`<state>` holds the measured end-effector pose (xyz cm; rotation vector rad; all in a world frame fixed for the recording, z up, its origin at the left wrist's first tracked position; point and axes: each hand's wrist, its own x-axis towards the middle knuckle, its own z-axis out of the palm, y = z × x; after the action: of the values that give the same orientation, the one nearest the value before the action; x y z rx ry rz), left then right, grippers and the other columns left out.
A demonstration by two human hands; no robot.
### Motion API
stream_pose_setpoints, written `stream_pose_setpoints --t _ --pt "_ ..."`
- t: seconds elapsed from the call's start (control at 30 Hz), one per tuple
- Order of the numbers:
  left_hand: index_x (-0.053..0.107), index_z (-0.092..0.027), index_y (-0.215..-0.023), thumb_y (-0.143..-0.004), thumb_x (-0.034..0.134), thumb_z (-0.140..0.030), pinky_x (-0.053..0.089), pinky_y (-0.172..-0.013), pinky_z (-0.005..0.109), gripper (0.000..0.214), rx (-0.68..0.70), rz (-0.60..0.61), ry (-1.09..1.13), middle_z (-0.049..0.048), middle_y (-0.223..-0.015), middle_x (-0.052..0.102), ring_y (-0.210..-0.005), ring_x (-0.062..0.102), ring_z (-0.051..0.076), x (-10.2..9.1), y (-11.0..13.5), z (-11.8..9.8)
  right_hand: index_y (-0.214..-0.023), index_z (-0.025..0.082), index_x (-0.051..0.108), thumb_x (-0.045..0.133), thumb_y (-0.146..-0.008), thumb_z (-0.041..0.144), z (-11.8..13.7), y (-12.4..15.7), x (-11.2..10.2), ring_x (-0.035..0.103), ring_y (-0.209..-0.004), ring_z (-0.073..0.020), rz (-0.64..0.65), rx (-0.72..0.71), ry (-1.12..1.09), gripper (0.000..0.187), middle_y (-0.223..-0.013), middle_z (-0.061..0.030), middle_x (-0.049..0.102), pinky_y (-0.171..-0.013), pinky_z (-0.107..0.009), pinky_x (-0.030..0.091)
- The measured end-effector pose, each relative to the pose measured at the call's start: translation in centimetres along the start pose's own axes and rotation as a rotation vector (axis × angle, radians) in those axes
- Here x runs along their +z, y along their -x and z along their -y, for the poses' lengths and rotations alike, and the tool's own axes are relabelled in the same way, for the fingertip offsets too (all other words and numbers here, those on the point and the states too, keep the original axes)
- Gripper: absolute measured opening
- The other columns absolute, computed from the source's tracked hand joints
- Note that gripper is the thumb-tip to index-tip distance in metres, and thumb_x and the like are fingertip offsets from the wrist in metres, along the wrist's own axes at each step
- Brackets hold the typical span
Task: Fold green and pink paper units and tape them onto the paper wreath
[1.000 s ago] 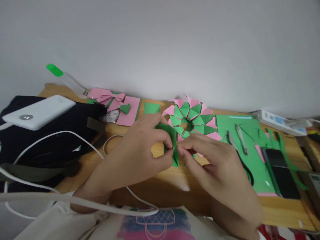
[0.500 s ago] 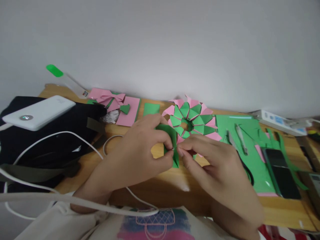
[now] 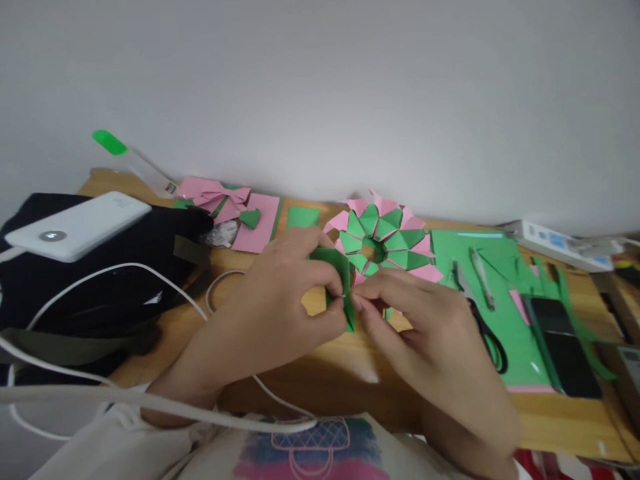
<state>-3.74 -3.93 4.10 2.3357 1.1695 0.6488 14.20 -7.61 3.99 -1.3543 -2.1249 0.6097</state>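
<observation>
Table (image 3: 320, 380): I see a wooden top set against a pale wall; its far edge runs along the wall.
Left end: I see a black bag (image 3: 100, 280) with a white power bank (image 3: 80, 223) on it; a white cable (image 3: 150, 277) loops over the bag onto the wood.
Far left corner: a tube with a green cap (image 3: 133, 160) leans by the wall.
Far edge: pink bow (image 3: 213, 193), pink sheet (image 3: 257, 213), small green square (image 3: 303, 217).
Middle: pink-and-green paper ring (image 3: 383, 233).
Right end: green sheet (image 3: 480, 293) carrying scissors (image 3: 480, 320) and a pen (image 3: 483, 270); a phone (image 3: 563, 343) lies at its right edge.
Far right corner: white box (image 3: 560, 243).
</observation>
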Motion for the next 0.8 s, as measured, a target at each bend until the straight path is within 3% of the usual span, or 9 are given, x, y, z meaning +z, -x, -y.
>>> stream_pose_setpoints --t 0.5,0.8 --pt "0.067 -0.021 -0.072 -0.079 0.058 -0.016 0.046 -0.081 0.027 0.013 -0.016 0.066 0.13 0.0009 -0.093 0.059 -0.094 0.057 0.017 -0.64 0.0 0.17 -0.078 0.02 0.059 0.053 -0.085 0.009 -0.27 -0.22 -0.54 0.052 -0.06 -0.0093 0.013 0.014 -0.105 0.014 -0.069 0.0032 0.059 -0.057 -0.023 0.038" --pt "0.067 -0.02 -0.07 -0.08 0.057 -0.017 0.047 -0.074 0.024 0.014 -0.021 0.052 0.153 0.0013 -0.085 0.057 -0.083 0.057 0.015 -0.49 -0.06 0.03 -0.078 0.02 0.059 0.056 -0.085 0.015 -0.38 -0.31 -0.21 0.053 -0.06 -0.0105 -0.002 0.083 -0.15 0.01 -0.068 0.0026 0.059 -0.058 -0.025 0.04"
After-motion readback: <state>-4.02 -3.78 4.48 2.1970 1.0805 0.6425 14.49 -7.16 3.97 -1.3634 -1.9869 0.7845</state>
